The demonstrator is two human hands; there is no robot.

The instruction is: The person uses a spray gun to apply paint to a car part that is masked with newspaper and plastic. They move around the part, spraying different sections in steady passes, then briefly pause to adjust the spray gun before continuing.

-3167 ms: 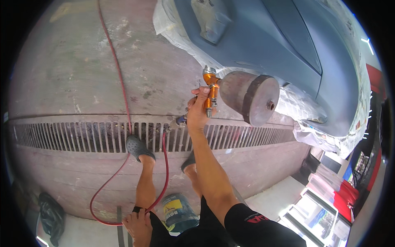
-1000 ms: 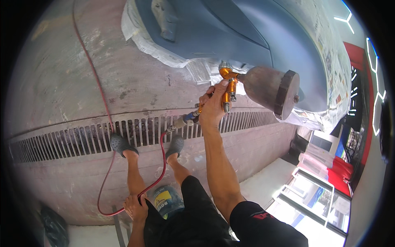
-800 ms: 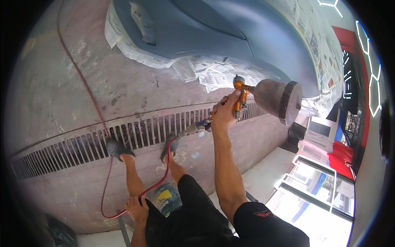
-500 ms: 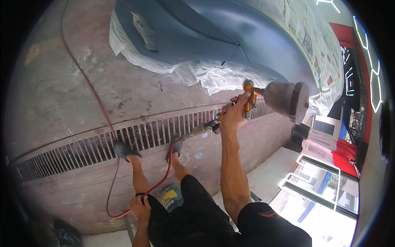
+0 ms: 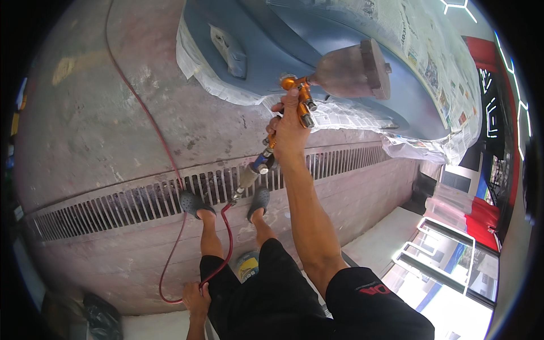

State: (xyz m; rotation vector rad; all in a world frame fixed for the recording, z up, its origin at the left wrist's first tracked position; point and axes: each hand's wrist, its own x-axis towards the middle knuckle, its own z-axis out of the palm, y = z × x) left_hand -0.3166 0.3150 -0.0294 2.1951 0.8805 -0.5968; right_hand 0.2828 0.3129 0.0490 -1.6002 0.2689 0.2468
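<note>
My right hand (image 5: 290, 135) is wrapped round the handle of an orange spray gun (image 5: 303, 105), held out in front of a blue-grey car bumper (image 5: 334, 31). A cloudy paint cup (image 5: 348, 71) is fixed to the gun and lies tilted to the right. Below the handle, a fitting with a blue part joins a red air hose (image 5: 229, 243). This hose loops down to my left hand (image 5: 196, 299), which is closed on it beside my left thigh. Newspaper masking (image 5: 345, 115) and clear film surround the bumper.
A long floor grate (image 5: 136, 203) runs across under my feet in dark clogs (image 5: 195, 204). The hose trails over the concrete floor to the far left. Behind my legs stands a container with a yellow label (image 5: 247, 266). A black bag (image 5: 102, 317) lies at lower left.
My right hand has carried the spray gun left and farther up along the bumper. My left hand still grips the hose. The whole view has shifted slightly.
</note>
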